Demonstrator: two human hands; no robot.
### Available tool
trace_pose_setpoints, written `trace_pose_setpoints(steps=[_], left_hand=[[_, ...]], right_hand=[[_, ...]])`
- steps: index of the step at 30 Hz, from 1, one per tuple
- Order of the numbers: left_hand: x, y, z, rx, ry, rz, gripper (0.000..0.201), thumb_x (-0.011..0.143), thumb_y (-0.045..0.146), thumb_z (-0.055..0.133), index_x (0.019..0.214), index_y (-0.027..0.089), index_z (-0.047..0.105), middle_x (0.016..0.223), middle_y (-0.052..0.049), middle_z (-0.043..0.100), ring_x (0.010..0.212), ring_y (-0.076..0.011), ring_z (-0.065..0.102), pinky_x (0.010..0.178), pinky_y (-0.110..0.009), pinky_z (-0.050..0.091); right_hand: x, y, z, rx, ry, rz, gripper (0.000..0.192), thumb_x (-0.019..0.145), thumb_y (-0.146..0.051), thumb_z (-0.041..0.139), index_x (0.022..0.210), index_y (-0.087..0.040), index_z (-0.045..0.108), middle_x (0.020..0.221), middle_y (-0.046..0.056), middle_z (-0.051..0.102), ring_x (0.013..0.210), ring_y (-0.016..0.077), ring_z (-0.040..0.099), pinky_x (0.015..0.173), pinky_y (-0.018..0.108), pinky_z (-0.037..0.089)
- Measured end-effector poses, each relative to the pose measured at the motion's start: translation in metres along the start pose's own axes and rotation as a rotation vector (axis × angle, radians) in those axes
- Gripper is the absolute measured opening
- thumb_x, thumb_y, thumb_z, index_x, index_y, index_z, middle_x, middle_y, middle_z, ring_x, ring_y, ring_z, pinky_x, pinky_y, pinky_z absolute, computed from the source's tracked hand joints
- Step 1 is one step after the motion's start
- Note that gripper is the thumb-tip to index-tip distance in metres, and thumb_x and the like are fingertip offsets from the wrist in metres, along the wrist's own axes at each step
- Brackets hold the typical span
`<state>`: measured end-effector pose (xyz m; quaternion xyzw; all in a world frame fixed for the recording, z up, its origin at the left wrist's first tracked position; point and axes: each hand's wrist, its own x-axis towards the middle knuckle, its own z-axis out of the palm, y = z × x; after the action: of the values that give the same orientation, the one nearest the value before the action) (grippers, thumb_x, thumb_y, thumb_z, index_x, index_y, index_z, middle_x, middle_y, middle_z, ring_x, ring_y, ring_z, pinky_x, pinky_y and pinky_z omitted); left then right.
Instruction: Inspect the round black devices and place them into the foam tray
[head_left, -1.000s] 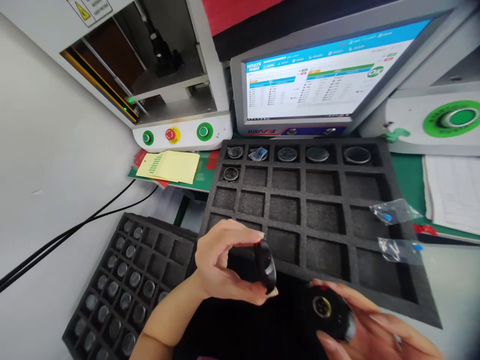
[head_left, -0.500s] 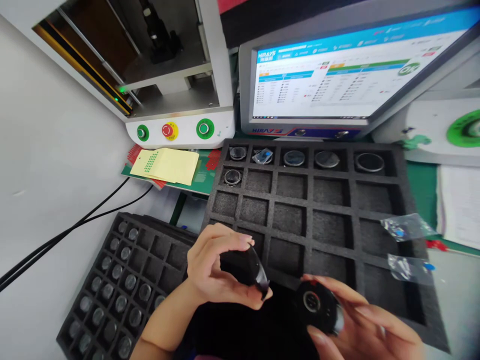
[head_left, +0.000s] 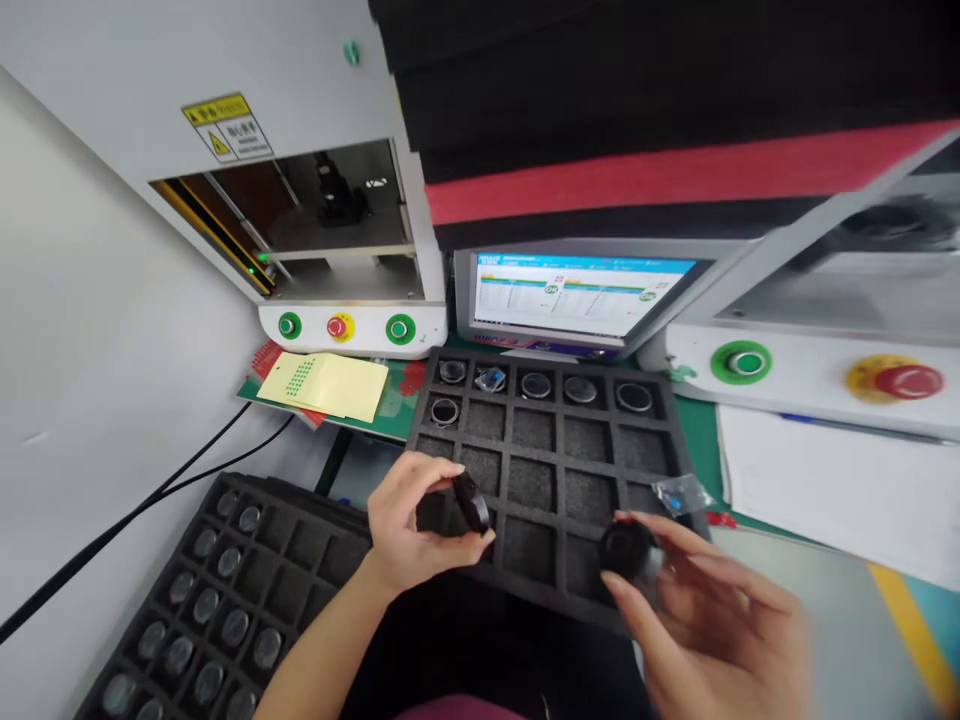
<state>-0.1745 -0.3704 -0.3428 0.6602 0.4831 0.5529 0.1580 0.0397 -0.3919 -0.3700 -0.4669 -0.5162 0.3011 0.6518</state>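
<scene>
Lens parts occupy both hands above the foam tray [head_left: 675,440]: the left hand [head_left: 409,530] pinches a black disc [head_left: 471,502] by its rim, the right hand [head_left: 712,620] grips a round black housing [head_left: 626,550]. Both look rigid, light, probably scratch-prone, so edge holds suit them. Blur hides the right fingers' contact.

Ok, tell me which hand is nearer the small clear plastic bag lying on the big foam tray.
Right. The right hand sits just below the clear plastic bag, holding a round black part close beside it. The left hand grips another black part well across the foam tray, toward its left edge.
</scene>
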Motion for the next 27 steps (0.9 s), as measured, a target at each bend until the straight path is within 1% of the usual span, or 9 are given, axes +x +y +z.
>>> trace_pose_setpoints(steps=[3,6,8,10,14,17,22,25,27], left_hand=[[0.001,-0.01,0.011,-0.158,-0.014,-0.191,0.05,0.071,0.024,0.078,0.118,0.02,0.062,0.094,-0.003,0.061,0.084,-0.0137,0.066,0.076,-0.026,0.062],[0.0,-0.022,0.029,-0.31,-0.119,-0.444,0.06,0.077,0.025,0.07,0.134,0.021,0.053,0.1,-0.004,0.059,0.092,-0.014,0.066,0.085,-0.03,0.061],[-0.002,-0.03,0.043,-0.382,-0.194,-0.579,0.049,0.079,0.028,0.068,0.126,0.02,0.06,0.102,-0.005,0.058,0.096,-0.0156,0.066,0.087,-0.032,0.06],[-0.003,-0.038,0.056,-0.41,-0.235,-0.657,0.036,0.077,0.028,0.069,0.112,0.018,0.066,0.103,-0.006,0.058,0.097,-0.0181,0.067,0.087,-0.033,0.06],[0.0,-0.052,0.079,-0.393,-0.261,-0.684,0.029,0.078,0.021,0.067,0.107,0.015,0.063,0.108,-0.01,0.064,0.105,-0.0222,0.069,0.092,-0.036,0.058],[0.006,-0.059,0.085,-0.346,-0.297,-0.686,0.03,0.079,0.016,0.066,0.109,0.015,0.063,0.11,-0.013,0.069,0.109,-0.0231,0.069,0.095,-0.038,0.057],[0.012,-0.06,0.073,-0.189,-0.397,-0.629,0.038,0.071,0.017,0.075,0.108,0.017,0.068,0.111,-0.009,0.073,0.101,-0.0223,0.07,0.096,-0.042,0.057],[0.012,-0.056,0.061,-0.097,-0.475,-0.58,0.044,0.067,0.017,0.077,0.11,0.018,0.069,0.1,-0.006,0.074,0.088,-0.0196,0.071,0.086,-0.038,0.061],[0.013,-0.054,0.054,-0.047,-0.524,-0.542,0.045,0.066,0.015,0.075,0.111,0.018,0.068,0.101,-0.005,0.073,0.084,-0.0176,0.071,0.082,-0.034,0.062]], right_hand=[[0.021,0.021,-0.003,-0.345,-0.128,-0.128,0.033,0.081,-0.027,0.074,0.103,-0.021,0.05,0.105,0.01,0.067,0.095,0.0219,0.07,0.079,0.035,0.059],[0.039,0.045,-0.002,-0.592,-0.279,-0.209,0.024,0.087,-0.037,0.064,0.101,-0.021,0.053,0.102,0.01,0.067,0.093,0.0245,0.069,0.079,0.041,0.059],[0.047,0.058,0.0,-0.624,-0.363,-0.211,0.019,0.088,-0.034,0.059,0.102,-0.022,0.056,0.1,0.009,0.068,0.093,0.0264,0.068,0.08,0.042,0.058],[0.053,0.068,0.003,-0.648,-0.44,-0.203,0.019,0.087,-0.027,0.054,0.105,-0.021,0.058,0.1,0.01,0.068,0.094,0.0279,0.067,0.079,0.044,0.057],[0.061,0.083,0.008,-0.677,-0.548,-0.174,0.024,0.082,-0.018,0.057,0.106,-0.019,0.06,0.099,0.01,0.068,0.091,0.0278,0.066,0.08,0.046,0.056],[0.064,0.091,0.009,-0.681,-0.593,-0.153,0.023,0.085,-0.022,0.062,0.108,-0.016,0.06,0.102,0.009,0.067,0.094,0.024,0.066,0.084,0.044,0.055],[0.061,0.097,0.004,-0.669,-0.611,-0.139,0.028,0.091,-0.03,0.062,0.113,-0.014,0.059,0.108,0.008,0.065,0.1,0.022,0.064,0.087,0.043,0.054],[0.059,0.098,0.002,-0.669,-0.598,-0.139,0.028,0.091,-0.03,0.061,0.113,-0.014,0.058,0.108,0.008,0.065,0.1,0.0218,0.065,0.087,0.042,0.055],[0.059,0.098,0.002,-0.676,-0.593,-0.141,0.027,0.09,-0.026,0.061,0.113,-0.014,0.057,0.107,0.009,0.066,0.099,0.0221,0.065,0.087,0.042,0.055]])
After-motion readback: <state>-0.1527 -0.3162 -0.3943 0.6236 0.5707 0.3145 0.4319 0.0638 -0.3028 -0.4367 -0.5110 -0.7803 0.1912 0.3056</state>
